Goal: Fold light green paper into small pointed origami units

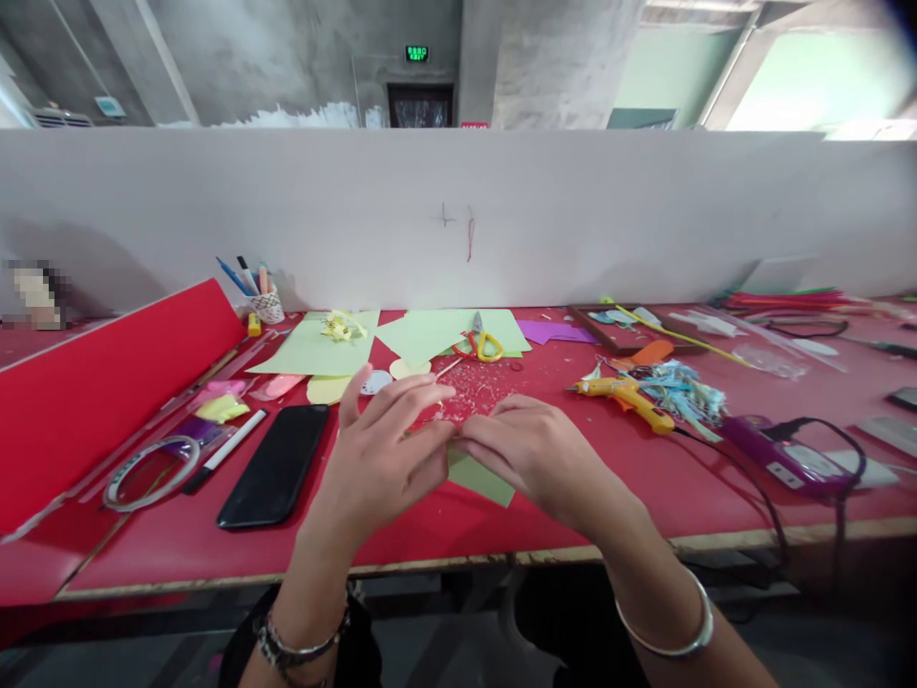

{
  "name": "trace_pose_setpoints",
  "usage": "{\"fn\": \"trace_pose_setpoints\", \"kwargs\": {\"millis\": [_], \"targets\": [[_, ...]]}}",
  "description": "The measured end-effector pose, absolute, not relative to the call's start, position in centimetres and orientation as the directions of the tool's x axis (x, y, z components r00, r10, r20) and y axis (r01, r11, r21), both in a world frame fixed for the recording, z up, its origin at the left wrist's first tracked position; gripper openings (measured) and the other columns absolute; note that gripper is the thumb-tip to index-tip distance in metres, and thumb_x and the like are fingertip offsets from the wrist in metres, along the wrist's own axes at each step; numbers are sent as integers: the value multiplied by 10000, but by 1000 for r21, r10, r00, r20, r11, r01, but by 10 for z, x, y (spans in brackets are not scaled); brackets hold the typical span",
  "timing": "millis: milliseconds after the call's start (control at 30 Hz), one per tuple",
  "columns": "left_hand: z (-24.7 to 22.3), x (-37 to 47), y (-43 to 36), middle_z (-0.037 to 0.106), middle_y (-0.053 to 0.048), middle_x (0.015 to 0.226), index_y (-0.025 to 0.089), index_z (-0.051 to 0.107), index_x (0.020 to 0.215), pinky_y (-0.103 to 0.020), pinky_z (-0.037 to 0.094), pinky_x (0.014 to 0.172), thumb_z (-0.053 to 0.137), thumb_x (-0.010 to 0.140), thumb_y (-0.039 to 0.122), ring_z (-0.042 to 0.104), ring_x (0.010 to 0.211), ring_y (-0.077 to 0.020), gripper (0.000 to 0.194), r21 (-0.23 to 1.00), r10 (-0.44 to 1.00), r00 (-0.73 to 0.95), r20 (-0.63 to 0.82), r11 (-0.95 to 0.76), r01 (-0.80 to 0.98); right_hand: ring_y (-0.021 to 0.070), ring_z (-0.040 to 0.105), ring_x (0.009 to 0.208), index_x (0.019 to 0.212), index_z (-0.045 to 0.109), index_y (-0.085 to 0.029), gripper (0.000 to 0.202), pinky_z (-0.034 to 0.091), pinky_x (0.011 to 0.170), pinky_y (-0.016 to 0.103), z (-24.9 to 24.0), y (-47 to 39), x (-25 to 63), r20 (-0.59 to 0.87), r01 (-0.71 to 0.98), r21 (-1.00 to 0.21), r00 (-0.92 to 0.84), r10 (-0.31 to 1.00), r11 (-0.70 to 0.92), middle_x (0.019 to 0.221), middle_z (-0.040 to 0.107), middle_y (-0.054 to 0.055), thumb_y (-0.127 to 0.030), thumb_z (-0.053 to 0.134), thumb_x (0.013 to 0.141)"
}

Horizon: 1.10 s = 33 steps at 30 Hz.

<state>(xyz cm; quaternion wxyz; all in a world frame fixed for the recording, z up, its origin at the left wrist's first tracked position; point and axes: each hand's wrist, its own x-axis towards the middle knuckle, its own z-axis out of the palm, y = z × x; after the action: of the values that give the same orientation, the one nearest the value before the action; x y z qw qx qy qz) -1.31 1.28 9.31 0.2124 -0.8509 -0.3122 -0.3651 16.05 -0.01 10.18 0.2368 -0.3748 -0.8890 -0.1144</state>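
My left hand (pixel 383 449) and my right hand (pixel 541 454) meet fingertip to fingertip above the red table. Thumb and index finger of the left are pinched together, while its other fingers stretch out. The right hand's fingers are closed in a pinch against them. Whatever lies between the fingertips is too small or hidden to make out. Beneath the hands is a piece of olive-green paper (pixel 481 480), partly covered by them. Small pale scraps (pixel 494 387) are scattered just beyond. Farther back, scissors with red and yellow handles (pixel 479 346) lie on light green paper (pixel 422 330).
Left of my hands lie a black phone (pixel 276 468), a marker (pixel 225 451), a tape roll (pixel 153 472) and a red board (pixel 107 401). A yellow glue gun (pixel 627 397), blue tassels (pixel 684 390) and a purple power strip (pixel 784 457) with cords are right. A white partition (pixel 358 210) stands behind.
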Motion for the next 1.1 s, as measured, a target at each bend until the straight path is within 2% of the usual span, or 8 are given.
{"fn": "trace_pose_setpoints", "kwargs": {"millis": [167, 400, 533, 633, 733, 833, 1000, 1100], "targets": [[91, -13, 15, 585, 51, 541, 189, 550, 668, -301, 390, 843, 461, 791, 141, 548, 555, -93, 159, -217, 341, 598, 725, -711, 669, 94, 467, 493, 684, 572, -161, 319, 371, 637, 238, 102, 4, 161, 517, 680, -57, -606, 604, 731, 531, 554, -10, -275, 373, 906], [84, -59, 35, 566, 38, 504, 206, 533, 619, -292, 408, 704, 442, 762, 150, 517, 515, -124, 178, -217, 425, 465, 777, -514, 830, 85, 523, 550, 699, 592, -172, 255, 382, 566, 198, 115, 7, 204, 578, 668, -287, -451, 680, 687, 604, 597, -10, -303, 454, 869], [84, -75, 38, 620, -12, 634, 183, 561, 741, -293, 421, 687, 418, 818, 208, 555, 602, -148, 164, 105, 516, 178, 838, -473, 875, 62, 485, 488, 672, 589, -180, 209, 349, 476, 174, 122, 4, 224, 609, 696, -333, -357, 708, 636, 552, 567, -34, -271, 503, 840], [92, -61, 27, 636, -71, 962, 169, 535, 1027, -304, 442, 775, 259, 890, 367, 584, 887, -179, 366, 439, 616, 165, 770, -699, 564, 66, 529, 538, 687, 610, -175, 207, 384, 517, 172, 121, 3, 219, 563, 652, -349, -428, 707, 673, 610, 620, -19, -276, 512, 840], [98, -44, 18, 656, -55, 947, 175, 578, 985, -278, 443, 773, 362, 863, 434, 591, 874, -172, 359, 433, 631, 451, 631, -769, 471, 73, 579, 600, 712, 628, -177, 187, 416, 565, 172, 118, 6, 209, 552, 580, -389, -475, 685, 716, 670, 662, -12, -271, 524, 835], [97, -37, 16, 649, 9, 678, 184, 619, 769, -230, 423, 639, 464, 852, 310, 570, 648, -124, 217, 329, 640, 485, 596, -746, 579, 83, 594, 623, 733, 638, -183, 179, 431, 570, 182, 117, 7, 205, 543, 577, -408, -470, 696, 707, 693, 670, -8, -265, 517, 836], [92, -27, 13, 646, -2, 675, 174, 613, 759, -252, 401, 625, 440, 868, 291, 534, 614, -131, 235, 193, 602, 490, 630, -733, 652, 143, 570, 794, 816, 635, -180, 191, 418, 743, 284, 117, 2, 191, 562, 720, -174, -488, 668, 672, 840, 647, 41, -215, 450, 849], [91, -15, 8, 603, 0, 584, 166, 585, 676, -251, 391, 589, 403, 881, 313, 507, 559, -125, 311, 189, 588, 519, 620, -754, 629, 127, 524, 696, 770, 606, -171, 194, 387, 700, 267, 114, -2, 174, 544, 690, -121, -556, 629, 714, 708, 604, 20, -145, 421, 820]]}}
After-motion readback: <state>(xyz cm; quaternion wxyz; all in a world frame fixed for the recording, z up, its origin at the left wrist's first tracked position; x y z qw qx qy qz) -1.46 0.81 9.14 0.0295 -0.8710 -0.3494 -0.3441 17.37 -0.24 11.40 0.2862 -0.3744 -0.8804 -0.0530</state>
